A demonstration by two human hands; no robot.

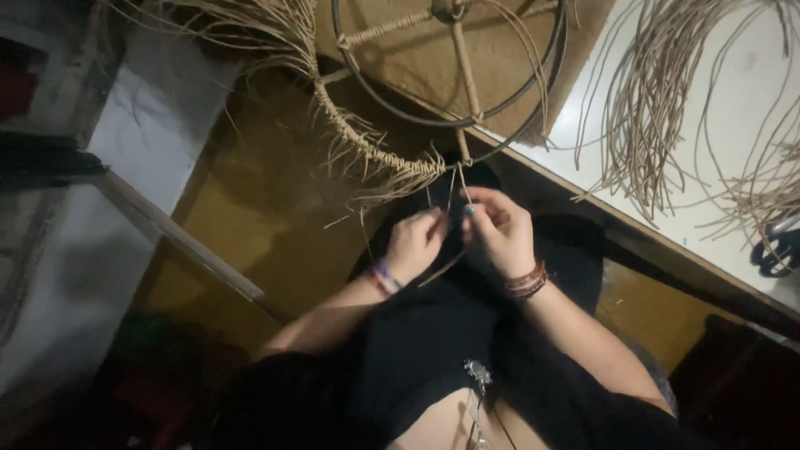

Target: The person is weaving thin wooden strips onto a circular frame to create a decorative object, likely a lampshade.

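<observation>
- Hands seen close together over a lap in black clothing, just below the lower rim of a round metal frame (pixel 454 62).
- Left hand (pixel 414 242): fingers curled inward, apparently pinched on thin tan fibre strands (pixel 454 187); the exact grip cannot be made out in the dim light. A purple band is worn at the wrist.
- Right hand (pixel 500 229): fingertips bent toward the left hand, the same strands pinched between them; brown bracelets are worn at the wrist.
- Strands are seen running up from the fingers to the frame's rim.
- A woven fringe (pixel 367 146) of the same fibre is seen wrapped along the frame's left arc, loose ends hanging.
- A loose bundle of fibre (pixel 658 108) is spread on a white table (pixel 733 92) at right, well apart from the hands.
</observation>
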